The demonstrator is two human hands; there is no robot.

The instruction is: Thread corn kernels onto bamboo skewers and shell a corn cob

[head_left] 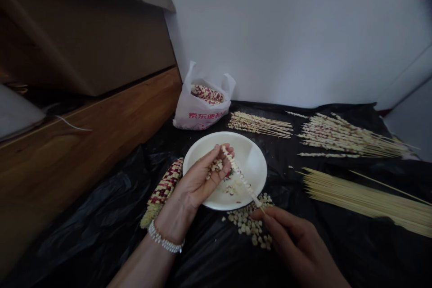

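A white bowl [255, 162] sits beneath our cupped left hand [201, 174]; our right hand [293, 232] pinches the bare end of a corn-strung skewer [238, 172], knobbly, cream and purple-tinged, slanting over the rim; the left cradles loose kernels [215, 167].

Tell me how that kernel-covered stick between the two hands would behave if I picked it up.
The kernel-covered stick should feel fairly stiff, since it runs nearly straight from the left hand to the right hand. It's probably light, being so slim. Its kernels might chip or work loose if knocked, as they look threaded along it.
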